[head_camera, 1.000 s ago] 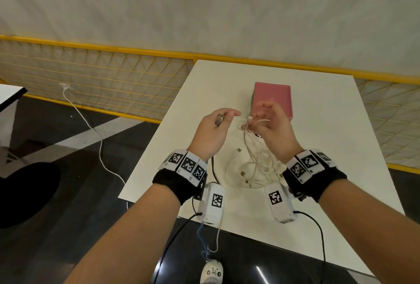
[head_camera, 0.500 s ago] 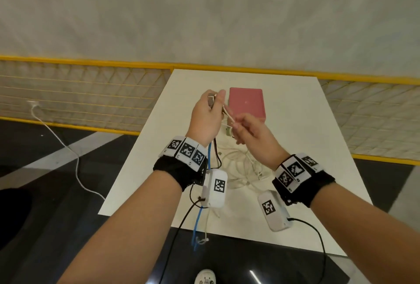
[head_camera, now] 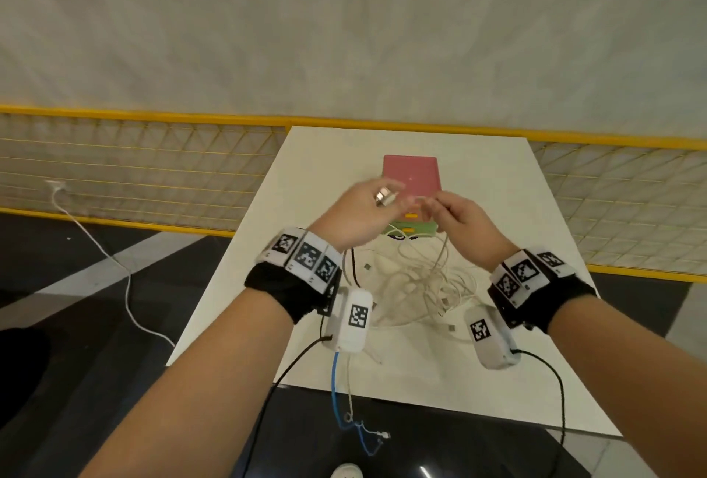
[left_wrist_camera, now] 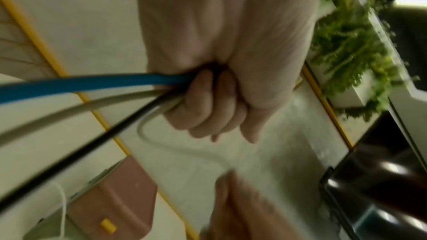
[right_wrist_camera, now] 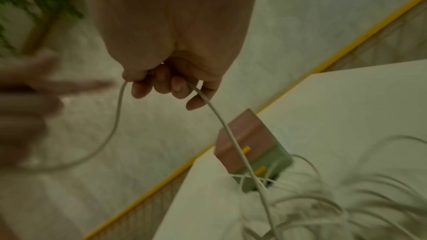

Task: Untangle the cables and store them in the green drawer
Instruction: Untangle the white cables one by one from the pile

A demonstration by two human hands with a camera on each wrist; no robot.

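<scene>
Both hands up on one white cable, tangle hanging below the right grip.

We had the left hand (head_camera: 357, 211) curled round a bundle – blue cable (left_wrist_camera: 92, 83), a black one, white ones – with a metal plug (head_camera: 383, 197) at the fingertips. The right hand (head_camera: 457, 223) pinched a single white cable (right_wrist_camera: 221, 116) just beside it. From that grip the cable's long run dropped down and toward us into the loose pile of cables (head_camera: 417, 286) on the worktop (head_camera: 497, 382). The short span between the hands ran roughly left-right. The green drawer (head_camera: 411, 229) sat just beyond the pile, under the pink one (head_camera: 411, 175), and looked closed. The right hand was nearer to both pile and drawer. Our read: the next pull should go up and away from the pile, along the cable's run, to free it. Nothing stored yet.
</scene>
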